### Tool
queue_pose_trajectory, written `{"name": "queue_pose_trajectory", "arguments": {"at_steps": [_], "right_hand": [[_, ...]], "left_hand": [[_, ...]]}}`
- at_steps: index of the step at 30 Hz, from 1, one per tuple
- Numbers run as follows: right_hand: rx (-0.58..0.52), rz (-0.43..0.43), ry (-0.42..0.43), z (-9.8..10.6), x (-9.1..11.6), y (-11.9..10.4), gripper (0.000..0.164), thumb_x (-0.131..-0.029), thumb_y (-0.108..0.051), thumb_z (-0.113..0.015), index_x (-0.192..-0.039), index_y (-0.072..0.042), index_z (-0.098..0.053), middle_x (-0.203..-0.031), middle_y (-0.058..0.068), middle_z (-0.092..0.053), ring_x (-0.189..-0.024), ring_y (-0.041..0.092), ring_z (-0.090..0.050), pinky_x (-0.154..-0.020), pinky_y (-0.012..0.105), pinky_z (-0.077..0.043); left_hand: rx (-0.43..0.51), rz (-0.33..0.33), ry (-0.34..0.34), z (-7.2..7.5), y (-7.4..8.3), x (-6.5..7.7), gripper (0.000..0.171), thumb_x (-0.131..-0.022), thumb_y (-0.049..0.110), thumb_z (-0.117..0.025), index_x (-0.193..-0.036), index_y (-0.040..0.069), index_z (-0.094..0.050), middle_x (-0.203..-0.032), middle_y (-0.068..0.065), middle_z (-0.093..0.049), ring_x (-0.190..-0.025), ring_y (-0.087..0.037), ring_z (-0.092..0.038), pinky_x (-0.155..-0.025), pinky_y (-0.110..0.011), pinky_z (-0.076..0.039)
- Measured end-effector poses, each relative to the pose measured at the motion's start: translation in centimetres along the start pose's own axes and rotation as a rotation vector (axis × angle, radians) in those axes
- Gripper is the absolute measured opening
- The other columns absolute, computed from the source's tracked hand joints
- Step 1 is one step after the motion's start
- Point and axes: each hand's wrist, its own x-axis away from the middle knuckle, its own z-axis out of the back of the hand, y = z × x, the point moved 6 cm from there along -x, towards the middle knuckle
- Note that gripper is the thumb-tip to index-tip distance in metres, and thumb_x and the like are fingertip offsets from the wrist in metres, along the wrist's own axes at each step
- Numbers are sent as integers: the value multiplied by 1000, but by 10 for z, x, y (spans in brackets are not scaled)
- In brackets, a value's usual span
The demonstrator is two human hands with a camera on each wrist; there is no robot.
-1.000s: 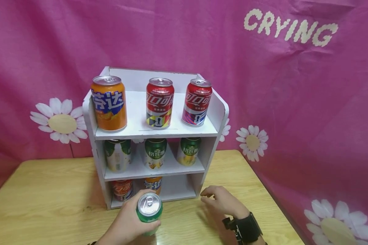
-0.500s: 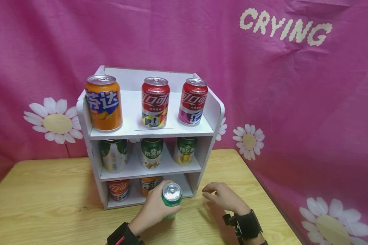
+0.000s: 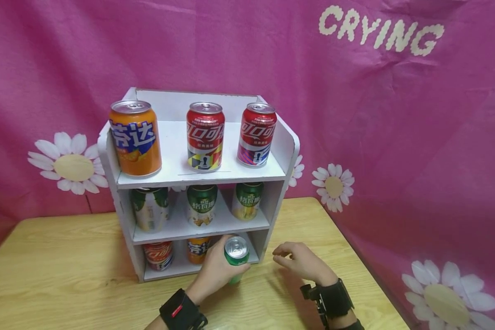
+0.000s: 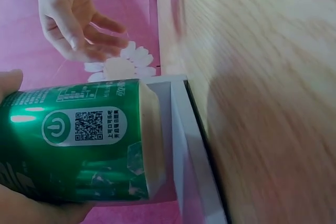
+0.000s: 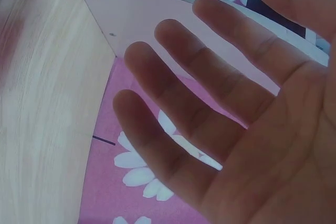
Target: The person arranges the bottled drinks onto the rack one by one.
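Observation:
My left hand (image 3: 216, 267) grips a green soda can (image 3: 237, 250) round its side, in front of the right end of the bottom shelf. In the left wrist view the can (image 4: 79, 140) shows a QR code, and its base stands just off the white shelf edge (image 4: 191, 145). My right hand (image 3: 301, 261) is held over the table right of the rack, holding nothing; the right wrist view shows its fingers (image 5: 178, 87) spread and loosely bent. On the bottom shelf stand a red cola can (image 3: 158, 255) and an orange soda can (image 3: 198, 250), the latter partly hidden by my left hand.
The white three-tier rack (image 3: 202, 179) stands on a wooden table (image 3: 66, 256). Its top shelf bears an orange soda can (image 3: 136, 142) and two red cola cans (image 3: 205, 137). Green-and-white cans (image 3: 202, 206) line the middle shelf. A pink curtain (image 3: 396, 137) hangs behind.
My left hand has carried the green can rightward and forward, from before the orange can to the right end of the bottom shelf. The right hand has stayed nearly still; the view shifted slightly.

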Motion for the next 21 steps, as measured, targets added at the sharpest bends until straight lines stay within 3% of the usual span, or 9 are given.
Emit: {"name": "queue_pose_trajectory", "arguments": {"at_steps": [4, 13, 21], "right_hand": [[-5, 5, -1, 0, 0, -1, 20, -87, -33, -54, -97, -18, -64, -90, -12, -60, -84, 7, -56, -73, 33, -47], [-16, 3, 10, 1, 2, 1, 20, -87, -33, -54, -96, -19, -64, -89, -11, -60, -84, 9, -56, -74, 37, -47], [-20, 2, 4, 2, 1, 1, 22, -87, -35, -53, -96, -19, -64, -89, -12, -59, -84, 9, -56, -75, 41, -47]], "left_hand": [[18, 26, 29, -3, -4, -4, 71, -60, 42, -78, -116, 14, -45, -101, 4, -55, -91, -12, -53, -77, -33, -44], [-40, 37, 56, -8, -12, -20, 70, -62, 32, -79, -119, 9, -45, -102, -1, -57, -90, -14, -56, -77, -31, -45], [-75, 45, 138, -10, -19, -26, 73, -63, 28, -79, -121, 4, -42, -105, -7, -55, -94, -19, -54, -81, -34, -43]]}}
